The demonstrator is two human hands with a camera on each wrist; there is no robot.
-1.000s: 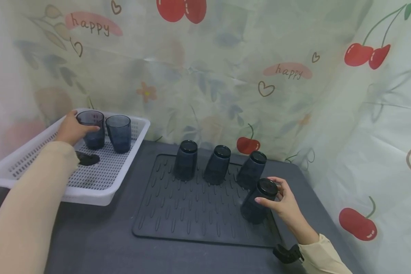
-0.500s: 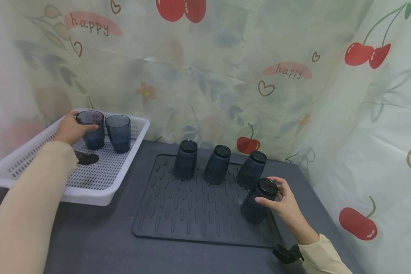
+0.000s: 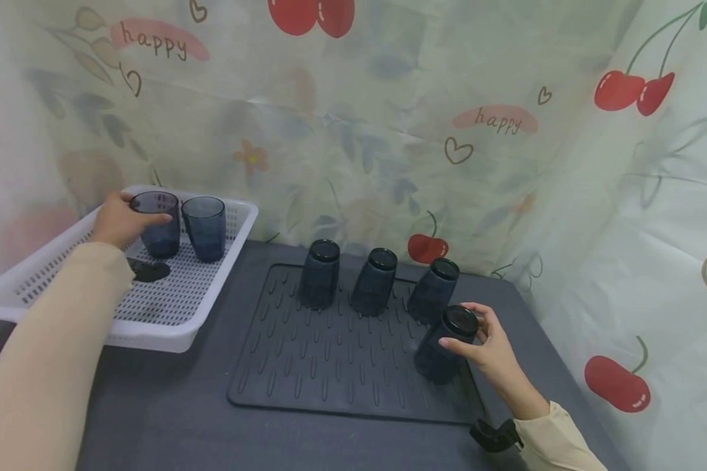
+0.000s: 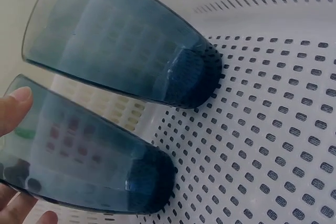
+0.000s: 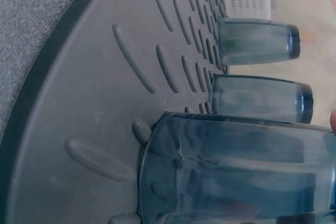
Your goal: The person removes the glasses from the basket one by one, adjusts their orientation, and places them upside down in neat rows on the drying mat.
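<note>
My left hand grips a blue tinted drinking glass near its rim, thumb on one side and fingers on the other. That glass stands upright in a white perforated basket, beside a second upright glass. On the right, my right hand holds an upside-down glass near its base, thumb in front and fingers behind. Its rim meets the dark ridged drying mat at the right side. Most of the right hand is outside the right wrist view.
Three more upside-down glasses, the left one, the middle one and the right one, line the mat's back edge. A patterned curtain hangs behind the dark grey table. A black strap is at the right wrist.
</note>
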